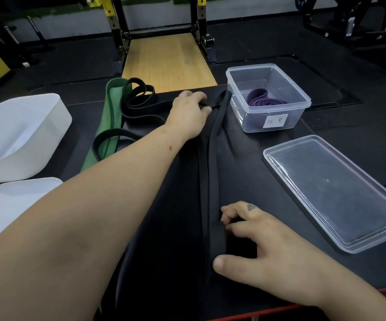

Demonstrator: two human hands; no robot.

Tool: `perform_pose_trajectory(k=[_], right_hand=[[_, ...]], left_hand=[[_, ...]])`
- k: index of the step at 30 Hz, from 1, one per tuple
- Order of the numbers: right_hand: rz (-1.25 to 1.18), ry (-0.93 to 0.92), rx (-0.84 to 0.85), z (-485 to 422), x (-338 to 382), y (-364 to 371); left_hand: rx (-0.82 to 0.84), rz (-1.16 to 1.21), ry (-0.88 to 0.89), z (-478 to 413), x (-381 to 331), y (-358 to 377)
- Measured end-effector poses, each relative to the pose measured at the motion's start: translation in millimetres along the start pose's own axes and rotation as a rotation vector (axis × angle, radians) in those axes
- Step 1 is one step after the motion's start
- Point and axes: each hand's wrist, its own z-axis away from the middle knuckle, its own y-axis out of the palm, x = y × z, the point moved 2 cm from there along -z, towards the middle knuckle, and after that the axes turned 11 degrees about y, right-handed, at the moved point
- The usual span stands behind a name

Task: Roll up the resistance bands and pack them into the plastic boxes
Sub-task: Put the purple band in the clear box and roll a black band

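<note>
- Across the black table top [245, 158] in front of you, a long black flat rubber resistance band [207, 170] lies stretched away from you, doubled so its two strands run side by side.
- Your left hand [189, 112] reaches to the band's far end and grips it, fingers curled over the strap and thumb closing in from the side.
- Your right hand [257, 246] sits at the near part of the same band, just to its right. The fingers curl against the strap's edge and the thumb lies along it lower down. It seems to pinch the strap, though black on black makes the hold hard to read.
- Just right of the band's far end stands a clear rectangular plastic box [254, 122]. It holds a rolled purple resistance band [265, 100] and carries a white handwritten label [275, 121] on its near wall.
- A clear flat plastic lid [335, 191] lies on the table to the right of your right hand, apart from the box.
- To the left, a wide green resistance band [111, 126] lies unrolled, with a second, loosely looped black band [138, 98] across it.
- At the left edge stands a frosted white plastic box [18, 135], with another frosted white piece [9, 205] nearer you.
- Beyond the table, a pale wooden platform [169, 59] runs between yellow-and-black rack uprights [112, 24].
</note>
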Motion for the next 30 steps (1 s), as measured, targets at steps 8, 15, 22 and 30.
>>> perform_pose_trajectory(k=[8,15,22,30], right_hand=[[-0.014,0.022,-0.013,-0.4,-1.4,-0.1],[0.011,0.027,-0.011,-3.2,-3.8,0.6],[0.007,0.032,-0.012,-2.7,-2.7,-0.4],[0.029,0.057,-0.023,-3.6,-4.6,0.6]], left_hand=[[0.03,-0.155,-0.194,16.8,26.4,-21.2],[0.103,-0.214,-0.162,16.0,31.1,-20.8],[-0.021,-0.352,-0.176,23.7,47.0,-43.3],[0.136,-0.736,-0.287,28.0,53.5,-65.5]])
